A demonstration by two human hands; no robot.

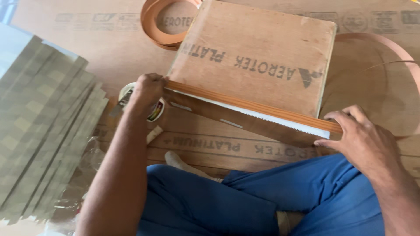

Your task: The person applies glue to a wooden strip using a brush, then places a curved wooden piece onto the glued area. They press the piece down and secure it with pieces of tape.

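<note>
two hands (148, 89) (358, 135) press orange edge strip (249, 104) onto plywood board (258, 52) on plywood floor (109, 48).

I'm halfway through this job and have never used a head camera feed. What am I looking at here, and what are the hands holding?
This is one view from a camera worn on a seated person's head, looking down at bare hands; there is no machine. The left hand presses one end of an orange edge strip on a square plywood panel. The right hand steadies the other end. The panel rests on a plywood sheet floor. A tape roll sits beside the left hand, coiled edge banding lies behind, and striped strips are stacked left.
</note>
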